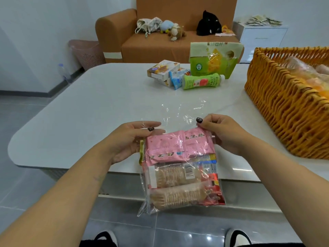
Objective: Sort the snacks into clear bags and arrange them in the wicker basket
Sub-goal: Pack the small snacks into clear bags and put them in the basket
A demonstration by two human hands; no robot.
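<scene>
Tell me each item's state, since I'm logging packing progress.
clear bag: filled with snacks, held up at the table edge, top unsealed.
left hand: pinches the bag's top.
right hand: pinches the bag's top.
wicker basket: on the table, already holding bagged snacks.
green bottle: lying on its side.
green pouch: upright.

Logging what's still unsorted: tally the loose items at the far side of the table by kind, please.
Green standing pouch: 1
Green bottle lying down: 1
Stacked boxes: 2
Blue-and-white packet: 1
Total: 5, though something partly hidden behind the bottle may be one more.
</scene>
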